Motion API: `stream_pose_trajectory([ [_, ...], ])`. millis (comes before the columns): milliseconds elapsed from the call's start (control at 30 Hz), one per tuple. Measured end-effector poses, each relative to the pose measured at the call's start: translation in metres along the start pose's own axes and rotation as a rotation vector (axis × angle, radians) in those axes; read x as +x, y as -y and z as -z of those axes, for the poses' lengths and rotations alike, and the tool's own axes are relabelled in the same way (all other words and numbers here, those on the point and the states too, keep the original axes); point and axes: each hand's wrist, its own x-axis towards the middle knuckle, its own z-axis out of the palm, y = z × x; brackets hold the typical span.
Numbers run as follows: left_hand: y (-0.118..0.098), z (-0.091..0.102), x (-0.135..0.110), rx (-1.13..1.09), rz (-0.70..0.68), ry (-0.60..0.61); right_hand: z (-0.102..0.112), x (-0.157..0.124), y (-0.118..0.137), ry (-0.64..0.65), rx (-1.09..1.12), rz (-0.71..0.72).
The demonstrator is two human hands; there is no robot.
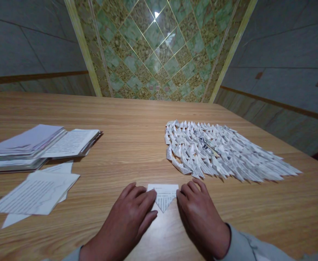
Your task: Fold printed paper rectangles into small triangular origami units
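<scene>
A small printed sheet of folded paper (163, 195) lies flat on the table in front of me, with a straight top edge and a point toward me. The fingertips of my left hand (131, 210) press on its left edge, the thumb lying a little apart below. At its right edge, my right hand (198, 206) has its fingers curled in and touching the paper. What the right thumb does is hidden under the hand.
Many folded paper pieces (218, 152) stand in close rows at the right. Loose printed sheets (36, 192) lie at the left, with a stack of papers (25, 143) and a pile of printed pages (74, 142) behind them. The wooden table (120, 116) reaches toward a tiled wall.
</scene>
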Motion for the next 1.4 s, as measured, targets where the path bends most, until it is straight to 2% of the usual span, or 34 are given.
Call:
stream_pose_trajectory([
  [100,0.005,0.005,0.014,0.002,0.047,0.047,0.005,0.022,-0.002,0.154,0.006,0.007],
  [200,0.006,0.007,0.030,-0.028,0.120,0.123,0.009,0.042,-0.001,0.160,0.019,-0.011],
  [300,0.009,0.007,0.040,-0.054,0.142,0.137,0.009,0.052,0.002,0.153,0.053,-0.017],
  [500,0.016,0.008,0.035,-0.146,0.248,0.156,0.009,0.048,0.003,0.201,0.250,-0.079],
  [667,0.015,0.008,0.030,-0.231,0.273,0.159,0.007,0.044,0.004,0.245,0.415,-0.124],
  [1000,0.013,0.004,0.024,-0.443,0.244,0.145,0.000,0.045,0.000,0.206,0.583,-0.032],
  [1100,0.012,0.006,0.022,-0.401,0.219,0.147,0.000,0.044,-0.001,0.225,0.567,-0.012],
  [1233,0.010,0.009,0.019,-0.290,0.291,0.186,-0.001,0.044,-0.002,0.219,0.578,0.003],
  [1400,0.009,0.007,0.022,-0.349,0.272,0.176,-0.002,0.047,-0.003,0.164,0.645,0.065],
])
